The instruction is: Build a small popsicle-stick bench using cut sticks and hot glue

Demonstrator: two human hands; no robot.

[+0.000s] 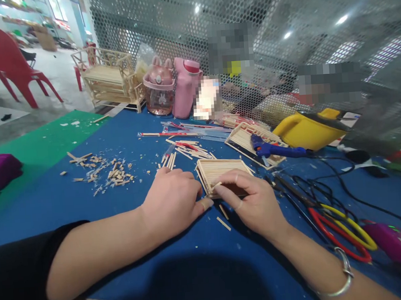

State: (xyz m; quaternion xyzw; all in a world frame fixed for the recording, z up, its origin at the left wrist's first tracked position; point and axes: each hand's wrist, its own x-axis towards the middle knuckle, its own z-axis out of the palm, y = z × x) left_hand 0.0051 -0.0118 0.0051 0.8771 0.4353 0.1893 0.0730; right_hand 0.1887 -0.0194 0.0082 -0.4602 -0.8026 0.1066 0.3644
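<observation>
A small panel of wooden sticks laid side by side rests on the blue table in front of me. My right hand pinches a short wooden stick at the panel's near left corner. Curled at the panel's left side is my left hand, its thumb touching the near corner; its other fingertips are hidden, so what they grip I cannot make out. Two loose stick pieces lie just below the panel. Beyond my left knuckles are several longer sticks.
Cut stick bits are scattered left. On the right lie scissors, black cables and a blue glue gun over another stick frame. A yellow container, pink bottle, clear pink jar and stick model stand behind.
</observation>
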